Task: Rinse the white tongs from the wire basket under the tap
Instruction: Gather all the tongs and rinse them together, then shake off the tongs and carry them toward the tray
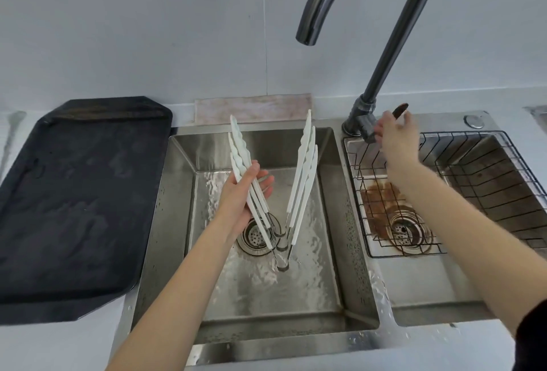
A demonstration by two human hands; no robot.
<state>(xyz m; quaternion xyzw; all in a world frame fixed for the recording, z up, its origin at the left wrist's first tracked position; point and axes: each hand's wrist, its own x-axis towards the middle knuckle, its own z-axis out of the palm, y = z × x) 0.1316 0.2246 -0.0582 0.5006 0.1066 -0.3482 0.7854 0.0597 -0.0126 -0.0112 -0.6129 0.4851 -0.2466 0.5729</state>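
Tongs splayed over left basin, spout just right of them.

I see the left hand (247, 193) clasping the left arms of the white plastic tongs (302, 181), hinges near, tips far. Farther right, the right hand (396, 136) loosely cups the dark curved metal tap (381, 68) lever, grip uncertain.

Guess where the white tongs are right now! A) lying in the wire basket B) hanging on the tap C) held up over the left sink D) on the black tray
C: the left hand holds the white tongs splayed open above the left sink, while the wire basket in the right sink holds no tongs.
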